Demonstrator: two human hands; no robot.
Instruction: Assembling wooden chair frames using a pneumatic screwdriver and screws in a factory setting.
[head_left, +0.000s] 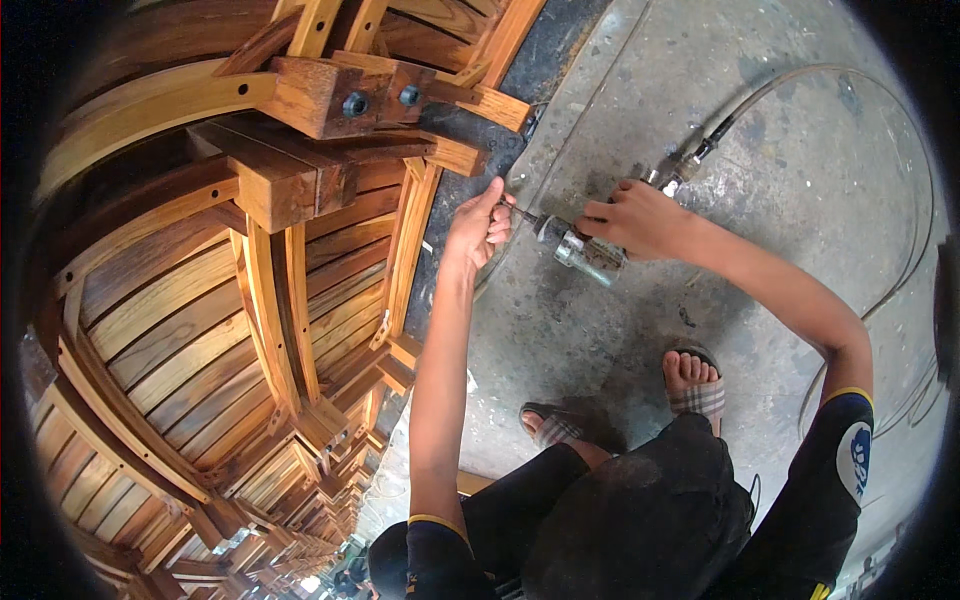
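A metal air drill (pixel 593 258) is held in front of me, its nose pointing left. My right hand (pixel 645 222) is wrapped round its handle, and the fingers hide part of the body. A thin dark bit (pixel 521 212) sticks out of the nose. My left hand (pixel 476 228) is closed, with thumb and fingers pinching the far end of this bit. Whether a small screw is also between those fingers is hidden. The air hose (pixel 712 143) joins the drill near my right hand.
Slatted wooden furniture frames (pixel 265 310) fill the left side, stacked in a long row. Two dark bolts (pixel 356 103) sit in a wooden block at upper left. The hose loops over the stained concrete floor (pixel 790 200) on the right. My sandalled feet (pixel 693 380) stand below.
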